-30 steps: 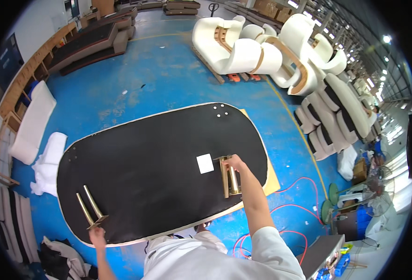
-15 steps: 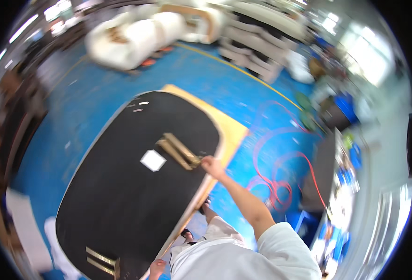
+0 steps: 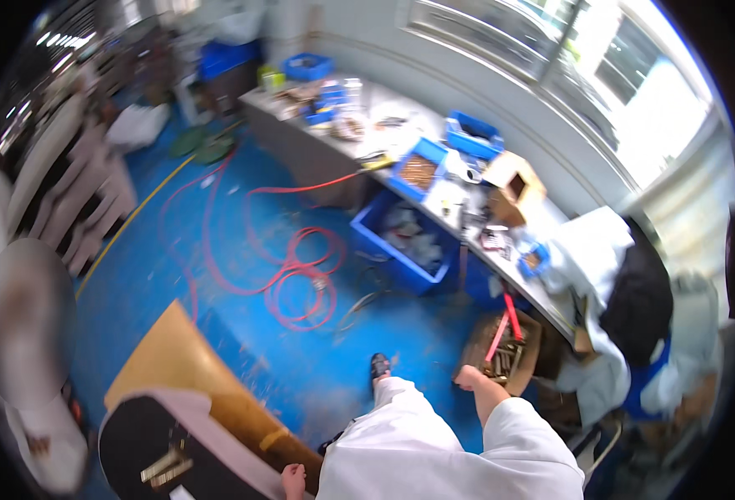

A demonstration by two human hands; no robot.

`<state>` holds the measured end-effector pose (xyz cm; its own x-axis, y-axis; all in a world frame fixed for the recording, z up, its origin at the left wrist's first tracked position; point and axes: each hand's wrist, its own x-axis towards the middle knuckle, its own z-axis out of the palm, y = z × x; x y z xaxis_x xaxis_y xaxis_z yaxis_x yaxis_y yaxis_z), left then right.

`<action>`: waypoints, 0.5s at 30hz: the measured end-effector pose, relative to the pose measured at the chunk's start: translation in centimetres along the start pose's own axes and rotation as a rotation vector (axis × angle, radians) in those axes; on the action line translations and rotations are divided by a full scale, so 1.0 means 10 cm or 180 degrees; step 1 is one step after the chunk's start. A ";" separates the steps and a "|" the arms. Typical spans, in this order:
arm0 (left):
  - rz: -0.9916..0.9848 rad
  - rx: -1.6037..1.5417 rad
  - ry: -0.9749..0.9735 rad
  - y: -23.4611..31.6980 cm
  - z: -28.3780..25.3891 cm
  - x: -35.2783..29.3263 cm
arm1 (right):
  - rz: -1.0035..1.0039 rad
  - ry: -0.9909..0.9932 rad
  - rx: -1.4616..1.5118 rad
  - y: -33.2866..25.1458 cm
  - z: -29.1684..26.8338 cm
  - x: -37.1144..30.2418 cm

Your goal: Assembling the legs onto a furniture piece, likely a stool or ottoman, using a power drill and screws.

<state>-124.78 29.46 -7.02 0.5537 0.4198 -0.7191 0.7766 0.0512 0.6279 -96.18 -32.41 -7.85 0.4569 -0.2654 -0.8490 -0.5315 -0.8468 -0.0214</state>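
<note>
My right hand hangs beside an open cardboard box under the workbench. Its fingers look curled, and nothing shows in them. Two long red handles stick up out of the box close to this hand; whether they touch it I cannot tell. Metal pieces lie inside. Low in the picture, my left hand has loosely curled fingers beside the edge of a black-topped board. On that board lie brass-coloured metal bars and a white piece, partly cut off.
A long workbench along the wall carries blue bins and an open carton. Below it stands a large blue crate. A red hose lies coiled on the blue floor. White cloth hangs at the right.
My view has turned right, from the black board to the workbench. My right hand has left the metal bars on the board and is beside the cardboard box.
</note>
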 end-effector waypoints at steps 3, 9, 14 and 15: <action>-0.0258 0.0239 -0.0390 0.94 0.48 0.35 | -0.0315 -0.0268 0.0315 -0.07 0.02 0.19; 0.0678 0.0941 -0.0632 2.51 1.55 1.20 | -0.1025 -0.0139 0.0918 -0.66 -0.66 0.33; 0.1006 0.2199 -0.1374 3.62 2.23 1.86 | -0.1151 0.0646 0.2157 -1.02 -1.67 0.26; 0.0822 0.2473 -0.1509 3.84 2.39 1.95 | -0.1170 0.0807 0.2329 -0.95 -1.82 0.27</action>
<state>-76.97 17.98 -4.05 0.6682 -0.0868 -0.7389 0.5012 -0.6814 0.5333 -76.94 -33.48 -0.31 0.7897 -0.2013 -0.5795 -0.6050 -0.4118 -0.6814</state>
